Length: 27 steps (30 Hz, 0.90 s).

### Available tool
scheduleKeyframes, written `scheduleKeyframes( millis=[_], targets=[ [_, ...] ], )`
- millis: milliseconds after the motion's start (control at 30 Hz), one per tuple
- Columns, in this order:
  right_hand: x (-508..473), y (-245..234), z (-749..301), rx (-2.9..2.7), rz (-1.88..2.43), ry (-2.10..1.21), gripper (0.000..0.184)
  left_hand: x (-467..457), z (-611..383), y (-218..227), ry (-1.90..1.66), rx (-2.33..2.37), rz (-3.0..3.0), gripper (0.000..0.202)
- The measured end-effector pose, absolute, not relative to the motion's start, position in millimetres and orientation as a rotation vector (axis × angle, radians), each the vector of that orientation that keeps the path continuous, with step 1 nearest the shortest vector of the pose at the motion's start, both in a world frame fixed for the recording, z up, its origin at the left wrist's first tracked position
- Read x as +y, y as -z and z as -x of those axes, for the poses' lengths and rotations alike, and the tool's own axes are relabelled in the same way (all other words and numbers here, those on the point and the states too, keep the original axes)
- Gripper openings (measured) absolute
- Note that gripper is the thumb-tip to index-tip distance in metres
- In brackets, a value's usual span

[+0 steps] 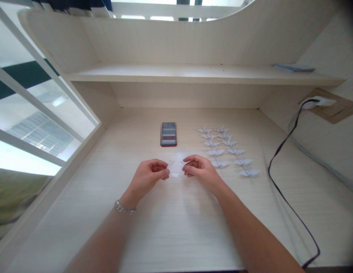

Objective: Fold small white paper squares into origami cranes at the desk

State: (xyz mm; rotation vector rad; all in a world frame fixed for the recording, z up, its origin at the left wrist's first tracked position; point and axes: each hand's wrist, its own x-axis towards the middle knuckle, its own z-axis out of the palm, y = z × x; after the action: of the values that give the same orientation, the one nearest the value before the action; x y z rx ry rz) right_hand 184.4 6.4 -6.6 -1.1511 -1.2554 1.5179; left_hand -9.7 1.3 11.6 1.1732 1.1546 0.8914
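Note:
A small piece of folded white paper (175,169) is between my two hands, above the desk. My left hand (150,174) pinches its left edge between thumb and fingers. At the opposite edge, the curled fingers and thumb of my right hand (199,169) close on the paper, though the exact contact is hard to see. Several folded white paper cranes (221,164) stand in two slanting rows on the desk, just beyond and to the right of my right hand. A silver bracelet (124,207) circles my left wrist.
A dark phone-like device (168,134) with a blurred-out face lies beyond my hands. The black cable (271,167) runs from a wall socket down the desk's right side. A shelf (176,72) crosses the back, with a flat thin item (293,68) on it. Rails (37,49) border the left.

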Motion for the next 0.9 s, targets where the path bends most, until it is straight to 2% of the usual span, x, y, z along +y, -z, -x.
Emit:
scheduleKeyframes(
  millis=[167,367,467,633,900],
  targets=[
    [1.6,9.3,-175.6,-1.328,1.095,-1.543,0.025,-2.1,6.2,-10.6,-0.849,1.105,-1.182,0.019],
    [4.9,10.0,-175.3,-1.101,1.106,-1.463,0.024,-2.1,7.7,-15.0,-1.088,1.102,-1.067,0.025],
    [4.4,8.7,-172.4,-1.056,1.095,-1.473,0.023,-3.8,1.1,-14.1,-1.072,1.095,-1.053,0.029],
    [-0.2,9.7,-166.4,-1.095,1.067,-1.536,0.023,-7.0,-8.4,-10.6,-1.075,1.196,-1.155,0.020],
    [-1.8,11.0,-165.9,-1.189,1.084,-1.551,0.025,-7.5,-7.0,-9.6,-1.054,1.227,-1.260,0.020]
  ],
)
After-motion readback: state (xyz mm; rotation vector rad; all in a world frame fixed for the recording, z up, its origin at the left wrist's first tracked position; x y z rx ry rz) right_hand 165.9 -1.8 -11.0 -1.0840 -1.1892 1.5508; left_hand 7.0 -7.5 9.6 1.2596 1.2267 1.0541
